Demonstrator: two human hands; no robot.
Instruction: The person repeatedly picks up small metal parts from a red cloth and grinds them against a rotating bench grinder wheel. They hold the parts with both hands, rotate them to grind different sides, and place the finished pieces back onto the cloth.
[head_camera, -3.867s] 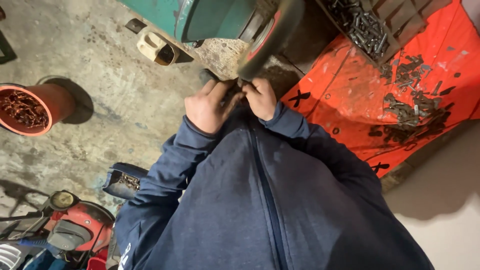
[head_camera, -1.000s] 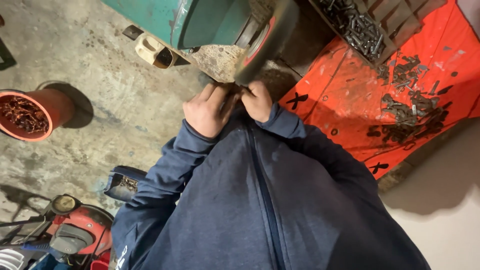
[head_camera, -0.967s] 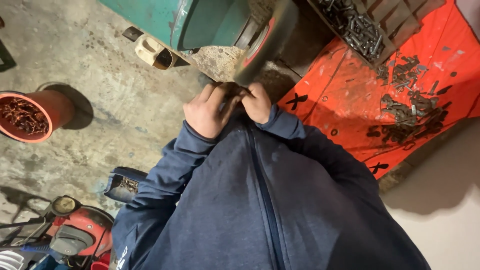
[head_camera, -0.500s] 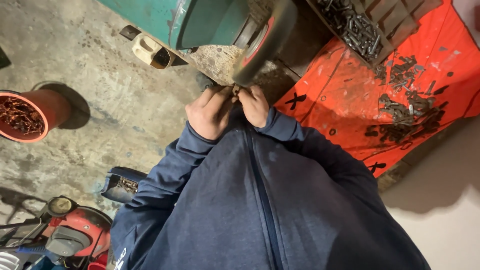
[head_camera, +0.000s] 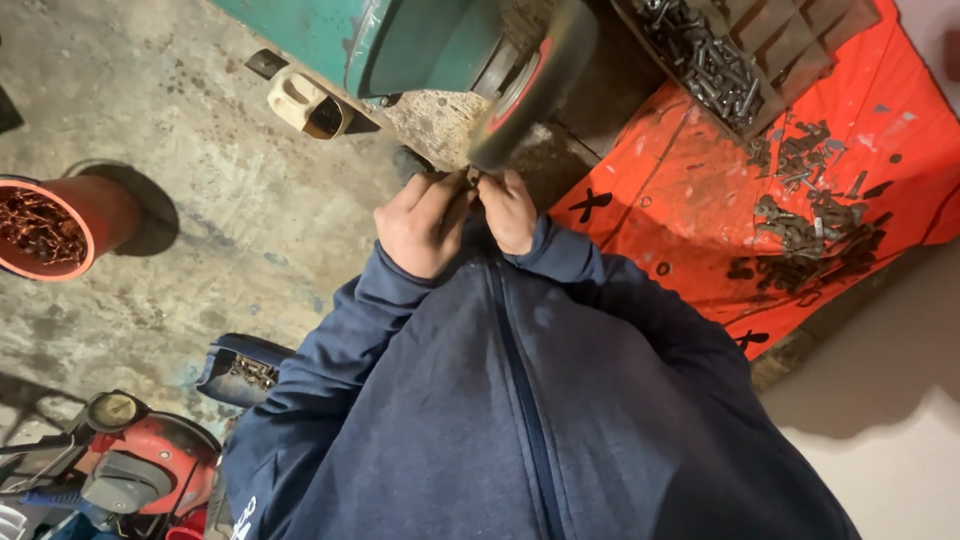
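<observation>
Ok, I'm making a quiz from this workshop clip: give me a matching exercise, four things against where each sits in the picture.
Things:
1. red bucket
2. orange sheet
3. grinding wheel
4. red machine

Places:
a. bottom left corner
b. just above the two hands
c. left edge, on the concrete floor
d. right side, strewn with bolts

Pairs: 1-c, 2-d, 3-b, 4-a

The left hand and right hand meet at the wheel's lower edge, pinching something too small to identify.
</observation>
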